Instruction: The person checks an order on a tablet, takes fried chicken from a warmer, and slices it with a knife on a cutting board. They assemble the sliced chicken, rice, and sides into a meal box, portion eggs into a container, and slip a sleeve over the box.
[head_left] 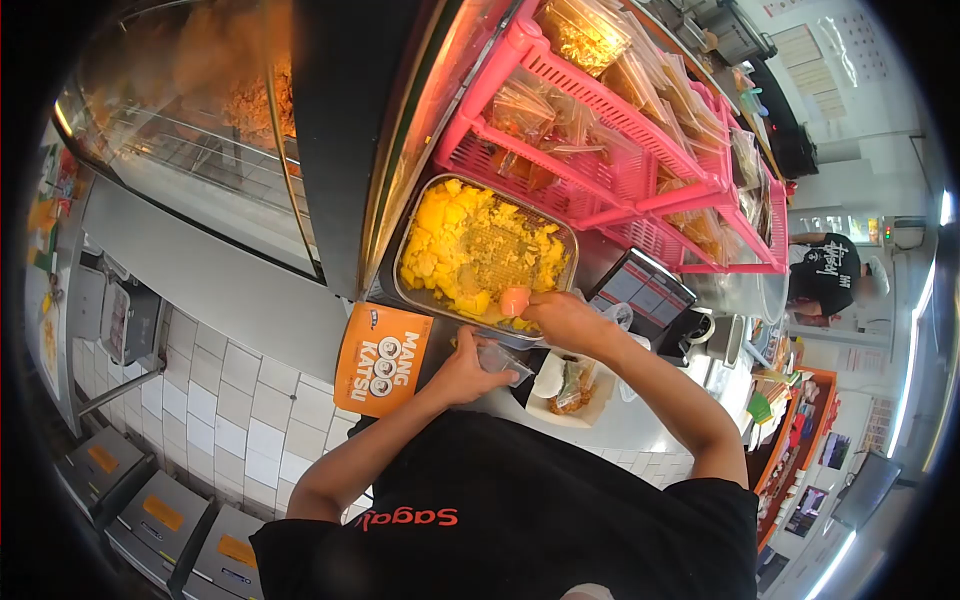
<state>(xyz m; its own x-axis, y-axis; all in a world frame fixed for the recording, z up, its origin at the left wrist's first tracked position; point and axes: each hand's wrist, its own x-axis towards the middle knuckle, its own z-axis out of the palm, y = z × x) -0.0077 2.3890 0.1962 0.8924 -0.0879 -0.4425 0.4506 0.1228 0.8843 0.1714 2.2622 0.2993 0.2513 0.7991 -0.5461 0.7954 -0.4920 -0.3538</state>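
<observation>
A wire-mesh basket tray (571,262) in front of me holds yellow chunks of food (440,225), heaped more thickly at its left side. My right hand (568,322) is closed on a pinkish-orange scoop (515,301), whose rounded end is over the near edge of the yellow food. The scoop's handle is mostly hidden in the fist. My left hand (465,375) is just below the tray, gripping a small clear plastic container (503,362); whether it is a cup or a bag I cannot tell.
An orange box (380,358) is left of my left hand. An open takeaway box (560,392) with fried food sits at right. Pink plastic racks (590,130) of bagged food rise behind, near a tablet screen (642,290). A glass display case (200,150) is left; a person (825,270) stands far right.
</observation>
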